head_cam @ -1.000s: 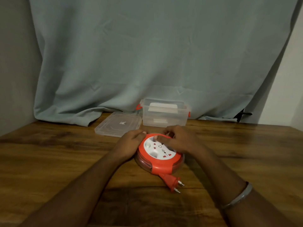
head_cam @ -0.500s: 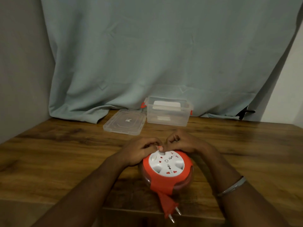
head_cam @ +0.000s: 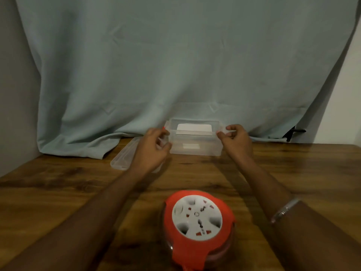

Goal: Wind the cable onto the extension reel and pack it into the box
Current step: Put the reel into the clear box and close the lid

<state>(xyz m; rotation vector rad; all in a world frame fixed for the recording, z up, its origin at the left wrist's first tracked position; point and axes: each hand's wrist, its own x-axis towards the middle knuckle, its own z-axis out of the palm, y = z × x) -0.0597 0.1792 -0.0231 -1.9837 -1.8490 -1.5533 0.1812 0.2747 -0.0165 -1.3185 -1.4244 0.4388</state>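
The orange and white extension reel (head_cam: 197, 220) lies flat, sockets up, on the wooden table (head_cam: 293, 173) close to me. Its cable is wound in and its plug runs off the bottom edge of the view. No hand touches it. The clear plastic box (head_cam: 207, 151) stands open at the back of the table. My left hand (head_cam: 154, 147) grips the box's left end with curled fingers. At the right end, my right hand (head_cam: 234, 139) pinches the latch.
The box's clear lid (head_cam: 121, 159) lies flat to the left of the box, partly hidden by my left wrist. A grey-green cloth (head_cam: 175, 65) hangs behind the table and bunches on its back edge. A black clip (head_cam: 293, 132) sticks out at the back right.
Both hands have let go of the reel and reached forward to the two ends of the box. The reel now sits nearer to me in the view.
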